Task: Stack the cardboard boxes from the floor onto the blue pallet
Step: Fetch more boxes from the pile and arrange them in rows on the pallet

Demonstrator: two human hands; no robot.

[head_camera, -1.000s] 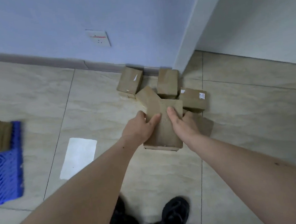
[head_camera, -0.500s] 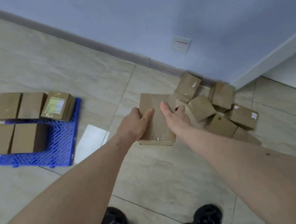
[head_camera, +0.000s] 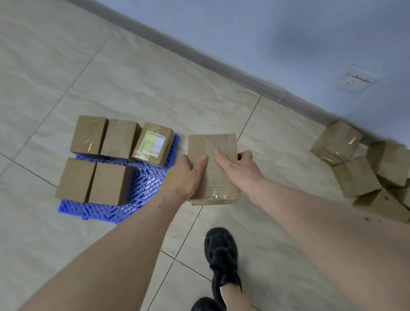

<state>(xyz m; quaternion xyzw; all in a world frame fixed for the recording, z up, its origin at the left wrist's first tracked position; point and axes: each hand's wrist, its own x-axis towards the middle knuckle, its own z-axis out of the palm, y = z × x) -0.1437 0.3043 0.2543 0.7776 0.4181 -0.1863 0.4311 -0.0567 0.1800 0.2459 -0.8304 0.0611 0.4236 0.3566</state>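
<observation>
I hold a taped brown cardboard box (head_camera: pixel 212 142) in the air between both hands. My left hand (head_camera: pixel 185 179) grips its left side and my right hand (head_camera: pixel 238 171) grips its right side, thumbs on top. The box hangs just right of the blue pallet (head_camera: pixel 149 183), which lies on the floor at the left. Several cardboard boxes (head_camera: pixel 106 159) sit on the pallet in two rows, one with a yellow-green label (head_camera: pixel 153 143). The pallet's near right corner is bare. A heap of more boxes (head_camera: pixel 366 172) lies on the floor at the right, by the wall.
Beige tiled floor (head_camera: pixel 141 81) spreads all around. A blue-grey wall (head_camera: pixel 260 12) with a grey skirting and a white socket (head_camera: pixel 357 79) runs along the back right. My black shoes (head_camera: pixel 220 251) are below the box.
I have turned left, carrying the box away from the heap toward the pallet. The pallet has come to the middle left of view and the heap has slid to the right edge.
</observation>
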